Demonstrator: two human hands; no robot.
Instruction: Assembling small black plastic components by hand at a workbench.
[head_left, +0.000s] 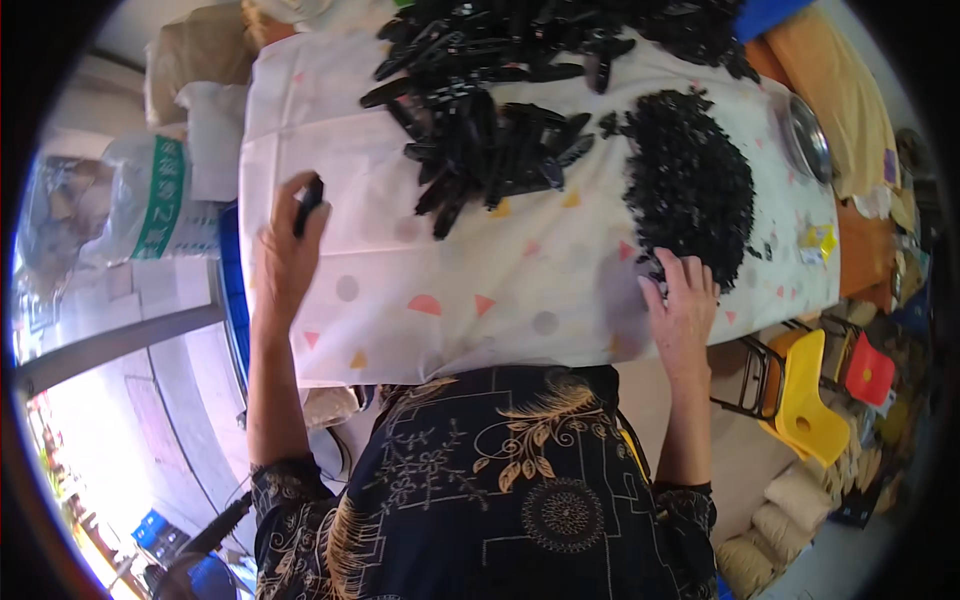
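Note:
My left hand (286, 250) is raised over the left side of the cloth-covered table (390, 340). Between its thumb and fingers it grips a glossy black elongated piece (309, 205), mostly dark against the pale cloth. My right hand (686, 305) rests at the near edge of a heap of small black pieces (690, 180). Its fingers are bent and apart, with the thumb off to the left side; the fingertips touch the heap. Farther back at the middle lies a loose pile of longer glossy black pieces (490, 150), similar to the held one.
A round metal dish (808, 138) and a small yellow packet (818, 243) sit at the right side of the table. Plastic bags (150, 200) stand beyond the left edge. Yellow (805, 400) and red (868, 370) chairs are at the right, near stacked tan bundles (785, 530).

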